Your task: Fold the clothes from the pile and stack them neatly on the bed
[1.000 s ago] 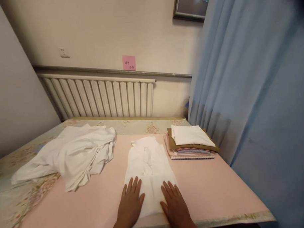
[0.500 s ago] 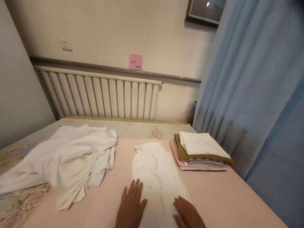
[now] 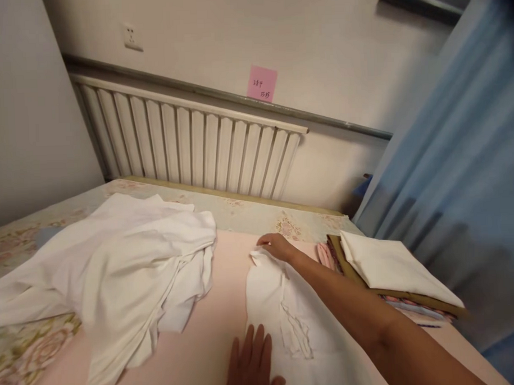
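Note:
A white shirt (image 3: 271,296), folded into a long narrow shape, lies on the pink sheet in front of me, with a crumpled patch near its middle. My left hand (image 3: 252,364) rests flat, fingers spread, at the shirt's left edge near the bottom of the view. Reaching across from the right, my right hand (image 3: 276,246) has its fingers closed on the far, collar-like end of the shirt. My right forearm covers part of the shirt's right side.
Loose white clothes (image 3: 145,258) lie heaped on the left. At right stands a stack of folded clothes (image 3: 398,266), white on top, beside a blue curtain (image 3: 445,169). Behind the bed are a radiator (image 3: 191,138) and a pink note (image 3: 262,83) with writing.
My right hand has moved from the shirt's near right side to its far end and taken hold there. My left hand stays flat at the left edge. The view has shifted.

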